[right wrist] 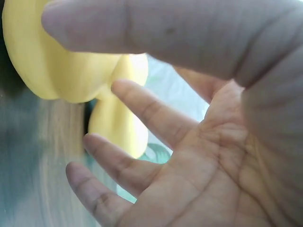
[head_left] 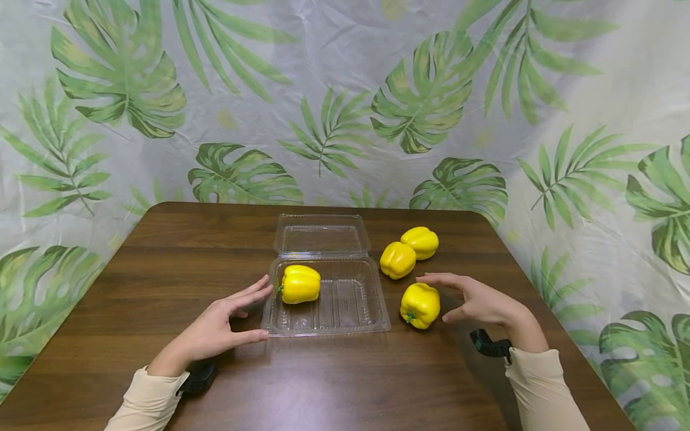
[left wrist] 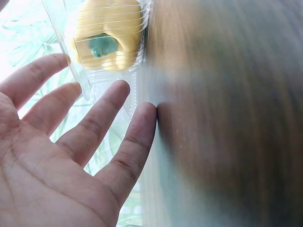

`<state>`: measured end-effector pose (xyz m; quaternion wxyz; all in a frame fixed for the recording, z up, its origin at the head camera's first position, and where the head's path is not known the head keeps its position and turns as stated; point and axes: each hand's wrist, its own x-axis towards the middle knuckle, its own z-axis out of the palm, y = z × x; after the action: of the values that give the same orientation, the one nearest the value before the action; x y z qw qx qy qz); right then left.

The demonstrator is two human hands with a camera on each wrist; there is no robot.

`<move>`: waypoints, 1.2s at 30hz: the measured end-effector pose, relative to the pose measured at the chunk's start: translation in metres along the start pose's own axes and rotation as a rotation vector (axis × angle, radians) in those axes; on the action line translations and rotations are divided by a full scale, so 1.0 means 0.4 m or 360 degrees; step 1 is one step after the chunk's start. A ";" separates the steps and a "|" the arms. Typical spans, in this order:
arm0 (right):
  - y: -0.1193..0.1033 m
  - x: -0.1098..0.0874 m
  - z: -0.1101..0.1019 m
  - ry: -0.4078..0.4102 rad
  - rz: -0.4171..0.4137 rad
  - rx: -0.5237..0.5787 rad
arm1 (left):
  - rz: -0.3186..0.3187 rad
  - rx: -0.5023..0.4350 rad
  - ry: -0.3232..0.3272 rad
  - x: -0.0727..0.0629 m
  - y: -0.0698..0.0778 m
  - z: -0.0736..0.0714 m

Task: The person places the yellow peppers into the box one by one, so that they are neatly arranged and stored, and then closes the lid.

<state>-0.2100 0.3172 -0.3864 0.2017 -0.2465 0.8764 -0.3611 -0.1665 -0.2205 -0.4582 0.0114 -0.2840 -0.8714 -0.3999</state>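
An opened clear plastic clamshell container lies on the table, its lid folded back away from me. One yellow bell pepper rests on its side in the container's left half, green stem toward my left hand. That hand is at the container's left edge, fingers spread and thumb by the near corner; in the left wrist view its palm holds nothing. My right hand arches beside another yellow bell pepper, thumb and fingers apart around its right side. Whether they touch it, I cannot tell.
Two more yellow bell peppers, a nearer one and a farther one, lie against each other right of the container. The brown wooden table ends at a leaf-patterned curtain.
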 end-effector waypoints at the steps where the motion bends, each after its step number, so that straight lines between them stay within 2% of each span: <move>1: 0.002 0.004 0.000 -0.0015 -0.0007 0.0004 | 0.0000 0.0000 0.0000 0.000 0.000 0.000; 10: 0.008 0.027 0.006 -0.0088 -0.0021 0.0031 | -0.0002 -0.0001 -0.0007 0.003 0.001 -0.003; 25: 0.004 0.034 0.004 -0.0012 -0.0006 -0.0020 | -0.0012 -0.0007 -0.0014 0.011 0.006 -0.014; 36: 0.004 0.046 0.018 0.0062 0.0035 0.0031 | -0.0011 -0.0001 -0.0012 0.015 0.009 -0.013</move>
<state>-0.2212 0.3037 -0.3957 0.1909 -0.2278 0.8793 -0.3722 -0.1708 -0.2194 -0.4506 0.0065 -0.2824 -0.8724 -0.3990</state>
